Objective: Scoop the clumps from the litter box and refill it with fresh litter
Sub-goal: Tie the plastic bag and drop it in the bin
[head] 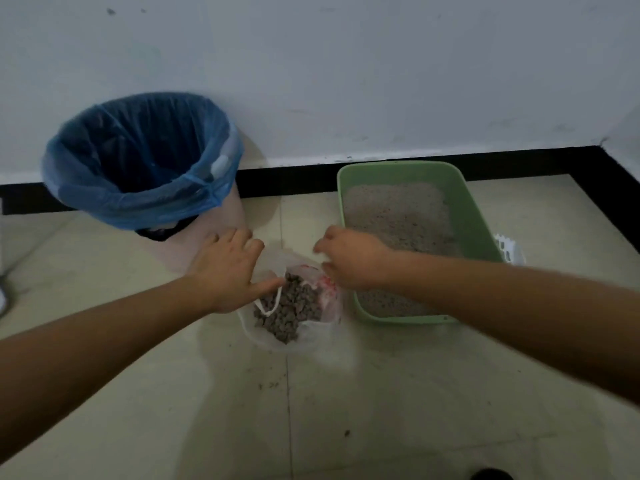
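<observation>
Our left grip (227, 268) lies released, fingers spread, thumb on the litter bag (329, 299) between both grips. Our right grip (349, 261) curls at the bag's rim, blurred; we cannot tell whether it grasps. The litter box (471, 216) sits just right of it.

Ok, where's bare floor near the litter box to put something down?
The tiles in front of the plastic bag and the green litter box are bare, bar specks. The gap between the blue-lined bin and the box is crowded: the bag, left hand and right hand fill it.
</observation>
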A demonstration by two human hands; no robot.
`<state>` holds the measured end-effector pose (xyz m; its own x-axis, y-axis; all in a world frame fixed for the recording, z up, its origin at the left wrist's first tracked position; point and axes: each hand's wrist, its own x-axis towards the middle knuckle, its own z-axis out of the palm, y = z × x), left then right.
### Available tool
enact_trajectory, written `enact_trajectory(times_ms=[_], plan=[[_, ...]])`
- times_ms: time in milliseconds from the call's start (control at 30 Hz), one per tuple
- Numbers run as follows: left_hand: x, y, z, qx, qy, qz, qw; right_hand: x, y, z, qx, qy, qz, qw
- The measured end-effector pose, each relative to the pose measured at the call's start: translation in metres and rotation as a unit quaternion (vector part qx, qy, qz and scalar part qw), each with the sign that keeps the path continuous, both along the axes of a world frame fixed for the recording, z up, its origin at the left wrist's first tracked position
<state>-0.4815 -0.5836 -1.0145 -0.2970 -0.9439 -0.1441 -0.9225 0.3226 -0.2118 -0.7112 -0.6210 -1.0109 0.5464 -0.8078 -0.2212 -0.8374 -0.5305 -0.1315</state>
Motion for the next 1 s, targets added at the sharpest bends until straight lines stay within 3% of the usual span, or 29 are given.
enact_trajectory(times_ms=[100, 167, 233, 300, 367, 433, 533, 567, 667, 767, 833, 900, 933, 1000], plan=[[0.004, 0.011, -0.004, 0.004, 0.002, -0.128, 0.992, 0.046, 0.024, -0.037, 0.053, 0.018, 0.024, 0.998], [0.007, 0.014, -0.01, 0.026, -0.058, -0.214, 0.975, 0.057, 0.042, -0.064, 0.076, 0.083, 0.028, 0.993], [0.01, 0.016, -0.021, 0.041, -0.099, -0.229, 0.968, 0.056, 0.056, -0.082, 0.087, 0.168, 0.039, 0.981], [0.012, 0.015, -0.03, 0.031, -0.011, -0.184, 0.982, 0.051, 0.063, -0.087, 0.109, 0.186, 0.021, 0.976], [0.014, 0.014, -0.034, -0.034, 0.208, -0.076, 0.975, 0.044, 0.059, -0.082, 0.122, 0.142, -0.018, 0.982], [0.015, 0.01, -0.026, -0.092, 0.386, 0.068, 0.915, 0.039, 0.047, -0.066, 0.112, 0.062, -0.061, 0.99], [0.007, 0.002, -0.002, -0.08, 0.593, 0.253, 0.76, 0.03, 0.029, -0.032, 0.031, -0.128, -0.14, 0.981], [0.005, -0.001, 0.007, -0.072, 0.632, 0.286, 0.716, 0.028, 0.023, -0.018, 0.012, -0.214, -0.166, 0.963], [0.003, -0.007, 0.034, -0.052, 0.701, 0.319, 0.635, 0.028, 0.005, 0.024, 0.007, -0.43, -0.215, 0.877], [0.001, -0.009, 0.058, -0.003, 0.777, 0.332, 0.534, 0.03, -0.001, 0.062, 0.008, -0.574, -0.222, 0.788], [-0.001, -0.011, 0.073, -0.036, 0.813, 0.32, 0.485, 0.028, 0.0, 0.081, 0.001, -0.64, -0.21, 0.739], [-0.001, -0.016, 0.077, -0.087, 0.811, 0.32, 0.482, 0.024, -0.002, 0.088, -0.009, -0.676, -0.206, 0.707], [0.0, -0.017, 0.075, -0.103, 0.793, 0.328, 0.502, 0.022, -0.004, 0.085, -0.01, -0.675, -0.215, 0.706], [0.001, -0.014, 0.063, -0.094, 0.741, 0.358, 0.561, 0.02, -0.009, 0.069, 0.012, -0.623, -0.254, 0.74]])
